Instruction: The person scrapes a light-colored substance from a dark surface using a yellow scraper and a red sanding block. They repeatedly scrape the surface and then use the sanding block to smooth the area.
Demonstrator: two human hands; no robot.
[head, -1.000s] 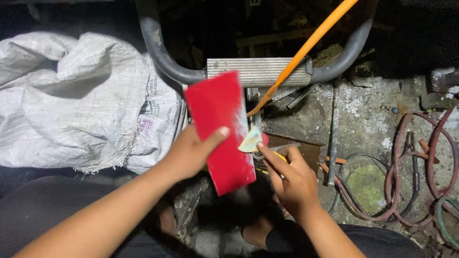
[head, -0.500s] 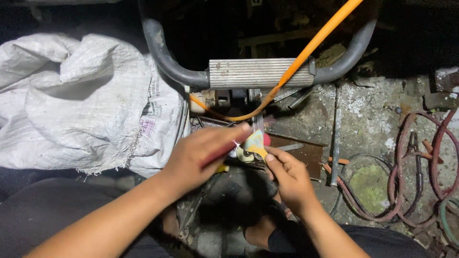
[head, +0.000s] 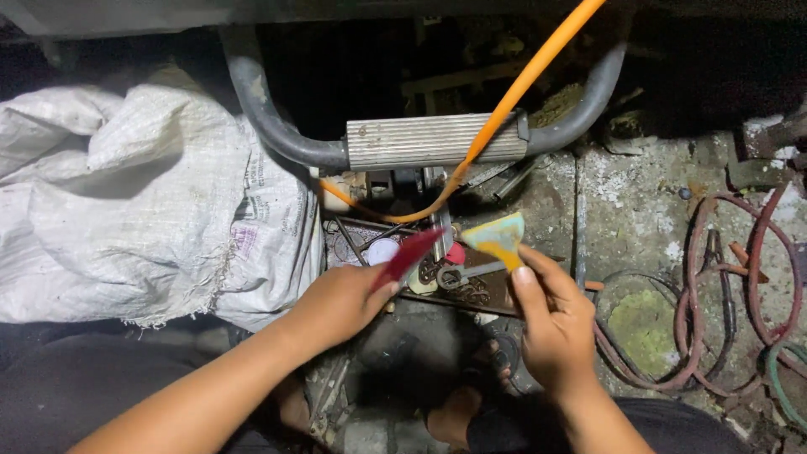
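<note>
Below the ribbed metal plate (head: 437,139), both hands work over a dark tray (head: 353,244) of small parts. Left hand (head: 340,301) is closed, pinching a red flat sheet (head: 407,256) seen nearly edge-on, tilted up to the right. Right hand (head: 555,324) is closed too, thumb and fingers gripping a small yellow-and-teal scraper-like piece (head: 496,236), held just right of the red sheet, apart from it. Orange hose (head: 521,80) runs diagonally across the plate. White woven sack (head: 126,193) lies left; reddish cable coils (head: 723,294) lie on the concrete floor (head: 639,193), right.
</note>
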